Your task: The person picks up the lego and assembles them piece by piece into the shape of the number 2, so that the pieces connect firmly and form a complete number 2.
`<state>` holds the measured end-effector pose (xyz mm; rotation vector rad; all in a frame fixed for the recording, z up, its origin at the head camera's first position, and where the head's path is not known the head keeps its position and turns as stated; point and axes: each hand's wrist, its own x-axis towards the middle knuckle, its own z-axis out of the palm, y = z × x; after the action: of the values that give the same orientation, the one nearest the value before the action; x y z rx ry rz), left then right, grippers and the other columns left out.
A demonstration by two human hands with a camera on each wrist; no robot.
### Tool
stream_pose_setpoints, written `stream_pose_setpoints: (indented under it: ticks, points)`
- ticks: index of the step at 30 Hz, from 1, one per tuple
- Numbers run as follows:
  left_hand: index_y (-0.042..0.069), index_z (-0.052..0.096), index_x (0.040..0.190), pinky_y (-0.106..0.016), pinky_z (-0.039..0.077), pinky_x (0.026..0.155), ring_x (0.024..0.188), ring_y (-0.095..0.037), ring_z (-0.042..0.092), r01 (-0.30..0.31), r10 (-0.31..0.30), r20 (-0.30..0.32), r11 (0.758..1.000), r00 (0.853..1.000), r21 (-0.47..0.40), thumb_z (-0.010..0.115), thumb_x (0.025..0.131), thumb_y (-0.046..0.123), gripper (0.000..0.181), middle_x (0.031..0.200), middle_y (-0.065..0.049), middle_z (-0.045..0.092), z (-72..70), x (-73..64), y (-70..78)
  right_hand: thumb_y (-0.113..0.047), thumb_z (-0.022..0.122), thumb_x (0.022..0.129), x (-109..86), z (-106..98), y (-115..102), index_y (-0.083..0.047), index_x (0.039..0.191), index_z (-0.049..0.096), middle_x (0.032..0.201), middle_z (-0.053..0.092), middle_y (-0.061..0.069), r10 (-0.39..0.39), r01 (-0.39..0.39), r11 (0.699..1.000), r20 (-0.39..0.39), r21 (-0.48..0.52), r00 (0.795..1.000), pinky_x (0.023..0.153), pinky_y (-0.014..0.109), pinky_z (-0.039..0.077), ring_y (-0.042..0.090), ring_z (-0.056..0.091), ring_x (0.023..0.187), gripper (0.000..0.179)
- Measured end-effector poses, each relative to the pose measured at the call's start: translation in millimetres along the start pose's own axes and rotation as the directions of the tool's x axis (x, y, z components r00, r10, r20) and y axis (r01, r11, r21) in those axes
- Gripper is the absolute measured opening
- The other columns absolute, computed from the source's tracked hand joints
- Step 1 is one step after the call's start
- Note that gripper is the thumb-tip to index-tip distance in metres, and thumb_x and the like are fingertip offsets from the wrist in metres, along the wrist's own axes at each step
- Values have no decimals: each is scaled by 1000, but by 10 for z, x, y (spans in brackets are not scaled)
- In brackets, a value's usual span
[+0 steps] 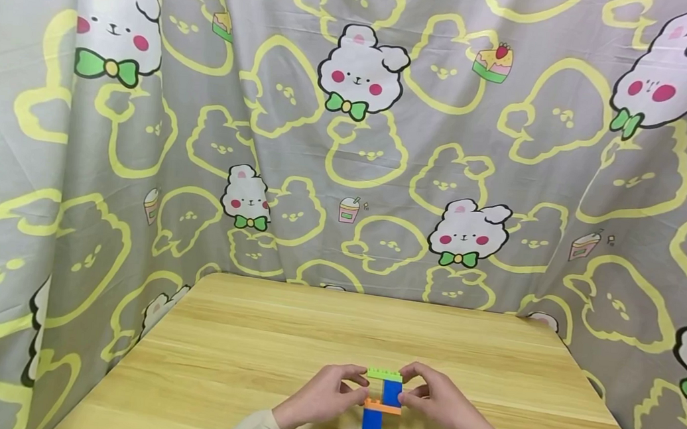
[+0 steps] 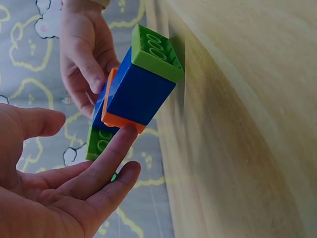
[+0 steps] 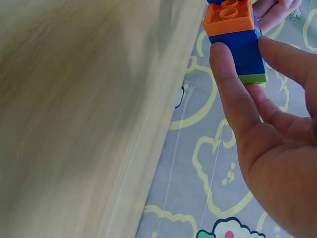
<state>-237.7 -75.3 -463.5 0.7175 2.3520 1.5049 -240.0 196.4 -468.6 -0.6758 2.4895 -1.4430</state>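
A tower of toy building bricks (image 1: 373, 424) stands upright on the wooden table. From bottom to top it has a light green brick, a blue block on the left, an orange brick, a blue block on the right and another light green brick. My right hand (image 1: 435, 400) pinches the upper blue block (image 3: 240, 52) between thumb and fingers. To the left of the tower is my left hand (image 1: 331, 394); in the left wrist view its fingers are extended, one fingertip right at the orange brick (image 2: 122, 123), while the thumb is apart from the bricks.
The wooden table (image 1: 288, 323) has a straight back edge. Behind it and along both sides hangs a grey curtain (image 1: 300, 151) printed with white bunnies and yellow outlines. Light sleeves cover both forearms.
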Motion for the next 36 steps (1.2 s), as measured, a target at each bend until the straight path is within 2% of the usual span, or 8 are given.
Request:
stream_pose_setpoints:
  ticks: [5, 12, 20, 29, 36]
  points:
    - [-4, 59, 138, -29, 59, 77, 89, -14, 73, 14, -14, 9, 1000, 1000, -7, 64, 100, 21, 46, 120, -15, 72, 2, 1, 2, -23, 72, 97, -11, 2, 31, -2, 126, 61, 118, 62, 14, -9, 9, 1000, 11, 8, 1000, 75, 30, 59, 19, 73, 93, 38]
    - [-6, 59, 137, -29, 59, 77, 88, -13, 73, 27, -27, 15, 1000, 1000, -8, 63, 100, 22, 47, 121, -15, 72, 12, 4, -29, -23, 73, 96, -17, 16, 51, 2, 131, 59, 118, 62, 12, 23, -23, 1000, 28, 16, 999, 76, 32, 60, 24, 72, 97, 45]
    - [-7, 58, 138, -29, 59, 76, 89, -17, 74, 20, -20, 19, 1000, 1000, 1, 62, 100, 19, 47, 121, -14, 72, 25, 8, -56, -24, 73, 96, -24, 26, 59, 4, 133, 58, 119, 62, 12, 31, -31, 999, 43, -12, 999, 80, 36, 60, 25, 71, 100, 48]
    - [-10, 57, 137, -26, 57, 72, 85, -12, 74, 17, -17, 26, 1000, 1000, 12, 62, 100, 22, 49, 120, -13, 73, 36, 8, -94, -28, 74, 96, -21, 38, 73, 0, 135, 58, 118, 62, 9, 48, -46, 999, 66, -25, 997, 79, 36, 59, 22, 70, 100, 50]
    - [-12, 57, 136, -25, 57, 72, 85, -9, 73, 27, -29, 42, 999, 999, 39, 63, 99, 22, 51, 118, -11, 74, 41, 8, -95, -27, 73, 96, -40, 55, 69, 2, 136, 57, 118, 62, 9, 46, -44, 999, 81, -25, 996, 81, 37, 59, 23, 70, 101, 52]
